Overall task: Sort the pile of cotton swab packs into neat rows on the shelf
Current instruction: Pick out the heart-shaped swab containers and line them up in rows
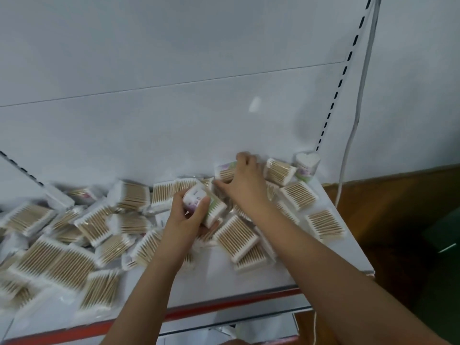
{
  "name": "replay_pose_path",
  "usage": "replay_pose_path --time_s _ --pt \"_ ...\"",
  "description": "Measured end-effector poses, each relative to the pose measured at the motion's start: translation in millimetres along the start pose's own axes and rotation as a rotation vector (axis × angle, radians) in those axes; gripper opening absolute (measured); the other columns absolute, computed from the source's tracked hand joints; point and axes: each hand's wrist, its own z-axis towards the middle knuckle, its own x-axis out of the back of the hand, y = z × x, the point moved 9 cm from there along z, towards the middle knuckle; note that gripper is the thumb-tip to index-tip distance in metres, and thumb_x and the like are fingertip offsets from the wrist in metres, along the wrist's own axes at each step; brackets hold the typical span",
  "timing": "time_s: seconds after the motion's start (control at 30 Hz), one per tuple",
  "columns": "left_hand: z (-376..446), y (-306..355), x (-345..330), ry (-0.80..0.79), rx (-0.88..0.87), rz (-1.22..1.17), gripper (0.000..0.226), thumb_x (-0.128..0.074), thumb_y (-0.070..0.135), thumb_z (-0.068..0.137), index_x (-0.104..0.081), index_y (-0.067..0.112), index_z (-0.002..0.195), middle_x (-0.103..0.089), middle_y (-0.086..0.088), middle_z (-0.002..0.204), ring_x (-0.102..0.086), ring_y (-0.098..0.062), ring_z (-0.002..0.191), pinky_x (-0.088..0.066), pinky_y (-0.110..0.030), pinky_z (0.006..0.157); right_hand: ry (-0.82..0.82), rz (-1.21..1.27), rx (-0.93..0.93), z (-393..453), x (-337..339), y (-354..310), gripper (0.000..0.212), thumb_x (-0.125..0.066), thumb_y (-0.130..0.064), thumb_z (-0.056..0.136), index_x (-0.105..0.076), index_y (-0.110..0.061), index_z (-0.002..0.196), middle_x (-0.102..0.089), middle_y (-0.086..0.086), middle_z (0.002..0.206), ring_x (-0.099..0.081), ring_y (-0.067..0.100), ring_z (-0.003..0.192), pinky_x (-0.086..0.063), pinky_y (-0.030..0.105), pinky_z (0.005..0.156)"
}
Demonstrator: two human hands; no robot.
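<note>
Head | left hand (pixel 185 217) fingers grip one pack (pixel 199 199) | right hand (pixel 245 181) fingers pinch another pack (pixel 224 171)

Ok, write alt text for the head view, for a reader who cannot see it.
Two bare hands work over a loose pile of cotton swab packs on a white shelf. The left hand grips a labelled pack; the right hand grips another pack by the back panel.

Pack (pixel 196 195) print — too blurred, unreadable
</note>
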Motion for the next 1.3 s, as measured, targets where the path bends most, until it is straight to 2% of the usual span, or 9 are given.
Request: replay_pose_path --time_s 0.33,0.47,0.57,0.67,0.77,1.0,1.1,1.2,1.3 --pt "-27 4 68 0.080 -0.021 -0.103 0.038 -0.071 0.025 0.088 -0.061 0.035 0.123 -0.068 -0.010 0.119 -0.071 -0.028 0.106 -0.059 -0.053 0.085 -0.088 0.877 -0.134 -16 24 -19 0.059 -0.074 -0.027 0.082 -0.048 -0.027 0.136 -0.045 -0.001 0.142 -0.051 0.012 0.119 -0.046 0.023 0.097" --pt "-44 -4 125 0.195 -0.009 -0.078 0.040 -0.071 0.020 0.091 -0.055 0.032 0.125 -0.069 -0.008 0.115 -0.072 -0.022 0.100 -0.061 -0.048 0.084 -0.313 1.347 -0.235 -30 -12 -85 0.065 -0.078 -0.026 0.058 -0.060 -0.037 0.119 -0.045 0.005 0.145 -0.054 0.017 0.124 -0.045 0.045 0.109" --pt "-61 -7 183 0.288 -0.015 -0.049 0.046 -0.075 0.026 0.089 -0.051 0.033 0.127 -0.072 -0.002 0.110 -0.072 -0.019 0.098 -0.059 -0.049 0.088 -0.485 1.520 -0.239 -50 -41 -161 0.080 -0.077 -0.010 0.063 -0.049 -0.020 0.138 -0.046 0.009 0.139 -0.061 0.019 0.112 -0.044 0.046 0.109" --pt "-83 -6 251 0.368 -0.035 -0.049 0.053 -0.075 0.027 0.088 -0.045 0.031 0.131 -0.072 0.000 0.108 -0.072 -0.015 0.097 -0.059 -0.044 0.089 -0.581 1.532 -0.238 -71 -75 -238 0.091 -0.086 -0.011 0.061 -0.043 -0.009 0.142 -0.049 0.010 0.138 -0.063 0.022 0.117 -0.047 0.044 0.107" --pt "-109 -3 337 0.463 -0.047 -0.057 0.049 -0.077 0.029 0.086 -0.048 0.033 0.126 -0.071 0.000 0.111 -0.071 -0.009 0.096 -0.059 -0.033 0.086 -0.664 1.554 -0.230 -99 -109 -324 0.058 -0.078 -0.006 0.076 -0.053 0.001 0.128 -0.065 0.010 0.116 -0.068 0.017 0.102 -0.049 0.041 0.104" --pt "-186 5 536 0.669 -0.055 0.021 0.038 -0.079 0.042 0.082 -0.058 0.031 0.111 -0.071 0.001 0.107 -0.070 -0.017 0.099 -0.057 -0.046 0.093 -0.845 1.462 -0.080 -174 -194 -520 0.047 -0.075 -0.005 0.080 -0.058 -0.016 0.122 -0.063 0.007 0.114 -0.067 0.017 0.102 -0.051 0.030 0.088" --pt "-217 -5 593 0.706 -0.045 -0.003 0.032 -0.076 0.034 0.088 -0.055 0.038 0.112 -0.068 0.006 0.112 -0.068 -0.012 0.102 -0.059 -0.034 0.089 -0.929 1.436 -0.055 -209 -229 -585 0.041 -0.067 -0.002 0.086 -0.056 -0.014 0.123 -0.070 0.003 0.107 -0.069 0.015 0.099 -0.051 0.029 0.086" --pt "-245 -16 653 0.783 -0.031 0.007 0.033 -0.074 0.033 0.089 -0.051 0.043 0.111 -0.066 0.015 0.111 -0.066 -0.003 0.097 -0.058 -0.025 0.083 -1.004 1.303 0.035 -234 -267 -639 0.065 -0.082 -0.015 0.072 -0.055 -0.017 0.131 -0.068 0.002 0.118 -0.067 0.017 0.109 -0.050 0.031 0.089" --pt "-263 -25 716 0.888 -0.021 0.003 0.035 -0.074 0.032 0.088 -0.050 0.039 0.113 -0.064 0.013 0.112 -0.065 -0.006 0.098 -0.060 -0.026 0.081 -1.038 1.162 0.104 -248 -306 -689 0.094 -0.091 -0.049 0.052 -0.053 -0.028 0.135 -0.064 -0.001 0.129 -0.061 0.019 0.121 -0.046 0.041 0.105"
